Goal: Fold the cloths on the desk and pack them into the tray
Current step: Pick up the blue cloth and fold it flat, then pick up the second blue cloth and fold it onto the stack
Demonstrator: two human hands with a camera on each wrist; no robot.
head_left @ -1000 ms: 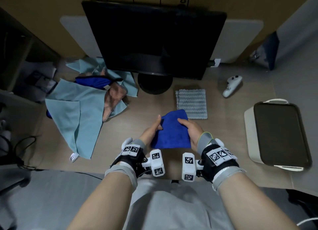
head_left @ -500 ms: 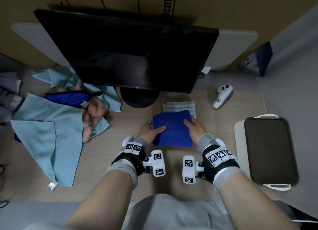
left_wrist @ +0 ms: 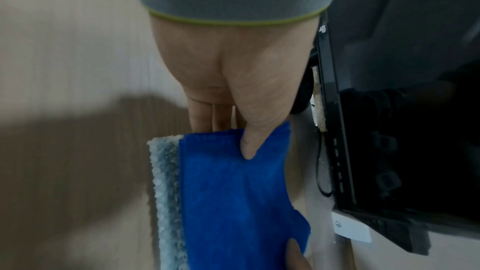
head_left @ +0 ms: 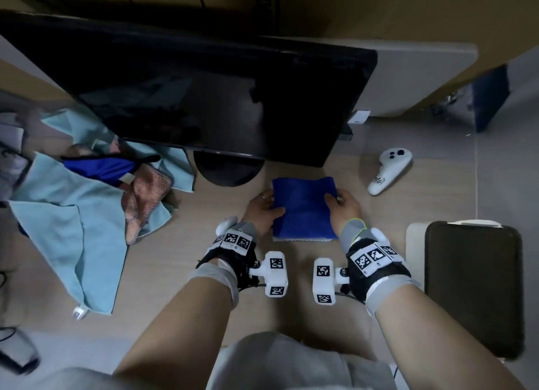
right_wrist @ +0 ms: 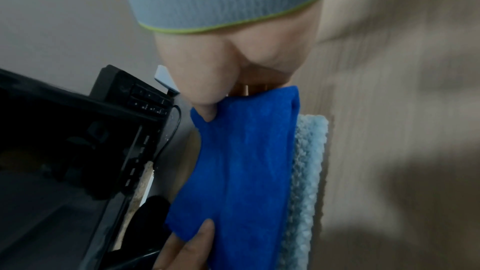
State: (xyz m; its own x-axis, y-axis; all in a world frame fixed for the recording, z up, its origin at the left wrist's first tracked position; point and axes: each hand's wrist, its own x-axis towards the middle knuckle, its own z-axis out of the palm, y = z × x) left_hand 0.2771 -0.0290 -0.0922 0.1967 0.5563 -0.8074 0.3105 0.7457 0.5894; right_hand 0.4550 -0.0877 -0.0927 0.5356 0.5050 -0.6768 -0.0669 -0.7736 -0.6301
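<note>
Wood-grain counter [head_left: 163, 273] carries monitor stand [head_left: 229, 171]. Left of stand: pile of loose cloths [head_left: 73, 214]. Right of stand: grey cloth [left_wrist: 166, 192], white controller [head_left: 389, 171], tray [head_left: 472, 287].

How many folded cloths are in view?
2: a blue cloth, gripped at its sides by the left hand and right hand, lies on a grey fluffy cloth. The unfolded pile at left may hide more.

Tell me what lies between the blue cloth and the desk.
A folded grey cloth lies under the blue cloth, its edge showing in both wrist views.
</note>
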